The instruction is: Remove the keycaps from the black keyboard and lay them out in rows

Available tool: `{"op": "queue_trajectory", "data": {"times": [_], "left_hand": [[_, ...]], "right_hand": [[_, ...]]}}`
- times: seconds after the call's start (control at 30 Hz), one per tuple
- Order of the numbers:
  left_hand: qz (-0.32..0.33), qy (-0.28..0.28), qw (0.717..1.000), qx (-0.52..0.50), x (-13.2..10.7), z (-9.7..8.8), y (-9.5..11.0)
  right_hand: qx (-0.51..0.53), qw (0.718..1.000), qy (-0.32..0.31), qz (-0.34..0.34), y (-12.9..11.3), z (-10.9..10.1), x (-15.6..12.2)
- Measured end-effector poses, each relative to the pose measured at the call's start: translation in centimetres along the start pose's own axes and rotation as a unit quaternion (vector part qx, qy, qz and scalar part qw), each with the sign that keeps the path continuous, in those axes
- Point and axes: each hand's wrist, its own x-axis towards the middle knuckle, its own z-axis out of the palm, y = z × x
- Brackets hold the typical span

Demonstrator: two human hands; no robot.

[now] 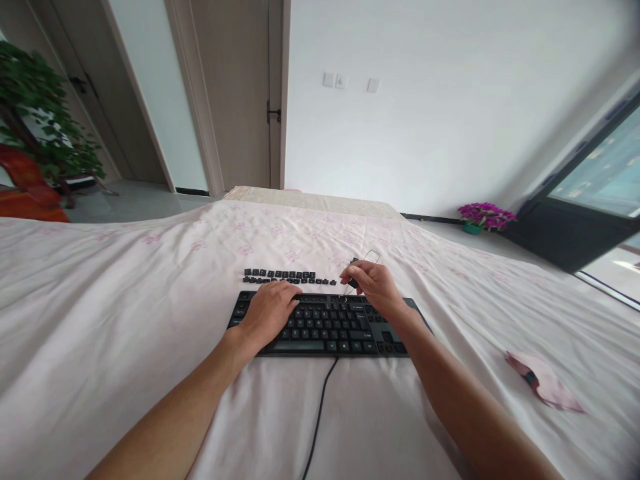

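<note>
A black keyboard [330, 327] lies on a pale pink sheet [125, 313] in front of me, its cable [320, 413] running toward me. My left hand [270, 310] rests flat on the keyboard's left part, fingers curled over the top rows. My right hand [373, 285] hovers over the keyboard's upper right, pinching a wire keycap puller [369, 257] with a dark keycap [353, 283] at its tip. Removed black keycaps [287, 277] lie in two rows on the sheet just beyond the keyboard.
A folded pink cloth [545, 381] with a dark item lies on the sheet at the right. Beyond the bed are a door [235, 93], a green plant [40, 113] at left, purple flowers [485, 217] on the floor and a dark window frame [575, 227] at right.
</note>
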Motion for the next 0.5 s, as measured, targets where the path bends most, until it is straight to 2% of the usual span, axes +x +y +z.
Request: {"op": "queue_trajectory", "data": {"times": [0.13,0.3,0.5], "left_hand": [[-0.02,0.005,1.0,-0.018,0.6,0.2,1.3],[-0.035,-0.006,0.998,-0.045,2.0,0.5,3.0],[-0.059,-0.033,0.994,-0.083,2.8,0.5,3.2]], "right_hand": [[0.029,0.999,-0.02,-0.011,0.2,0.7,-1.0],[0.048,0.993,-0.085,-0.063,0.9,1.5,-1.3],[0.048,0.987,-0.124,-0.089,1.1,1.8,-1.2]]}}
